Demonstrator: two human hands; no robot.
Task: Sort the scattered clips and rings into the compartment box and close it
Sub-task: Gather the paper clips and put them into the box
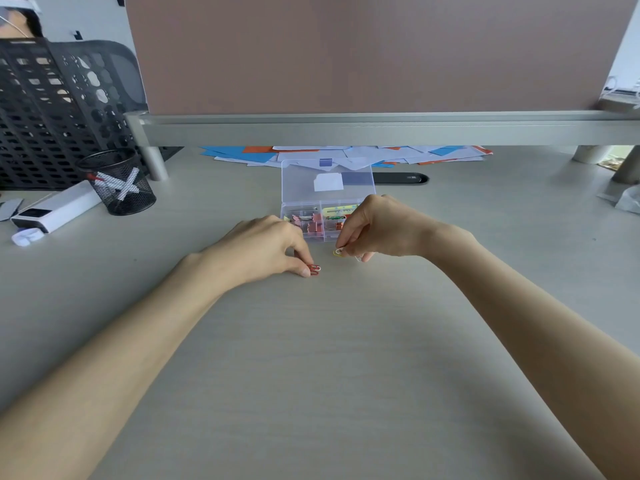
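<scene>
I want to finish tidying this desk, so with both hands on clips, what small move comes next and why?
Probably lift the right hand with the pale clips it pinches and drop them into the compartment box just behind it: the lid stands open, and the left hand pinches a red clip on the desk.

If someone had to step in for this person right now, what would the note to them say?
Left hand: pinches a red paper clip on the desk, near the box.
Right hand: pinches yellow and white clips beside it.
Compartment box: open, lid up, pink and coloured clips already inside.
Left to do: drop these clips in, close the lid.
</scene>
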